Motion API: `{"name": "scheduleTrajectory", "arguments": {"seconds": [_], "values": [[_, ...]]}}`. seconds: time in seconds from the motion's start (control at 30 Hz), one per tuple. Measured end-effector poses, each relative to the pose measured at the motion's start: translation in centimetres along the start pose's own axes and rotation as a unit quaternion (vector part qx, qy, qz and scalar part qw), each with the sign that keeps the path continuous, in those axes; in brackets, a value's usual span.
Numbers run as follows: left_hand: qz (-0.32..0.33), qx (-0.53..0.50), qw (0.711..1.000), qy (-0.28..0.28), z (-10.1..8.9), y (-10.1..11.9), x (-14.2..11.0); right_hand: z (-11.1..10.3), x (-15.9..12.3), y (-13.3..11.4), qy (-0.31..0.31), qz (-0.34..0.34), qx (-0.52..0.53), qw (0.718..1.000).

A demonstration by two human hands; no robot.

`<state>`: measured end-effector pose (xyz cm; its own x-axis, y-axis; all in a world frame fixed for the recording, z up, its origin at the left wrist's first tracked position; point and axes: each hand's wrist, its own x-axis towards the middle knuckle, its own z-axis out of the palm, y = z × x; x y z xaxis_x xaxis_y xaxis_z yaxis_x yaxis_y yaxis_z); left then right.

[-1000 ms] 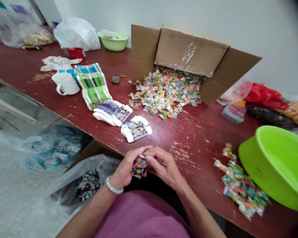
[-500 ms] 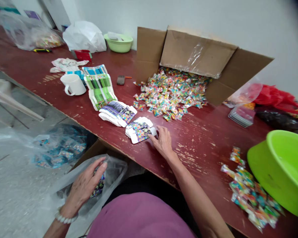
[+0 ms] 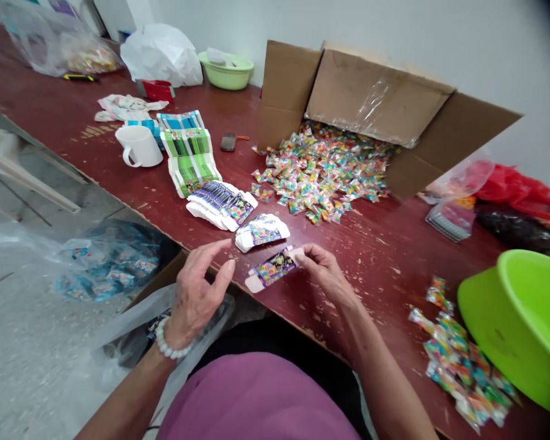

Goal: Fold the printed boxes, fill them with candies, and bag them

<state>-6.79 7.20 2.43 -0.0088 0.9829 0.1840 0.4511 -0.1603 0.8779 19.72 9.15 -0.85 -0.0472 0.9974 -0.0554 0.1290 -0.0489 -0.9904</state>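
Note:
My right hand (image 3: 323,269) pinches the end flap of a flat purple printed carton (image 3: 275,267) just above the table's front edge. My left hand (image 3: 205,282), with a beaded bracelet at its wrist, is held with thumb and fingers apart, empty, to the left of that carton. Behind it lies a small stack of folded cartons (image 3: 263,231). A longer fanned row of purple cartons (image 3: 222,205) lies further left, followed by green cartons (image 3: 190,160). Wrapped candies (image 3: 330,168) spill from a cardboard box (image 3: 376,95) on its side.
A white mug (image 3: 139,146) stands left of the green cartons. At the right are a bright green basin (image 3: 517,318) and a loose pile of wrapped candies (image 3: 462,360). Below the table edge hangs a clear plastic bag (image 3: 220,311); a white stool (image 3: 9,162) stands left.
My right hand has drawn one purple carton off the small stack toward me. My left hand has risen from the plastic bag to the table edge, moving right. The view has shifted slightly.

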Motion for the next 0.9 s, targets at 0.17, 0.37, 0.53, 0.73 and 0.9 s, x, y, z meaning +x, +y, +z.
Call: {"name": "scheduleTrajectory", "arguments": {"seconds": [0.17,0.37,0.53,0.73,0.9], "values": [[-0.19,-0.309,0.842,-0.399,2.1,1.6,0.0,-0.1,-2.8,-3.5,-0.113,0.008,0.036,0.993],[-0.267,-0.496,0.662,-0.495,5.4,1.0,-2.7,1.3,-4.6,-4.9,-0.143,0.068,0.126,0.979],[-0.267,-0.455,0.738,-0.42,5.4,1.8,-2.7,2.2,-6.1,-5.3,-0.11,0.095,0.239,0.96],[-0.262,-0.383,0.824,-0.325,6.3,2.1,-2.9,3.5,-6.3,-3.8,-0.069,0.104,0.265,0.956],[-0.215,-0.34,0.878,-0.26,6.6,1.8,-2.9,3.5,-5.5,-2.5,0.08,0.028,0.119,0.989]]}}
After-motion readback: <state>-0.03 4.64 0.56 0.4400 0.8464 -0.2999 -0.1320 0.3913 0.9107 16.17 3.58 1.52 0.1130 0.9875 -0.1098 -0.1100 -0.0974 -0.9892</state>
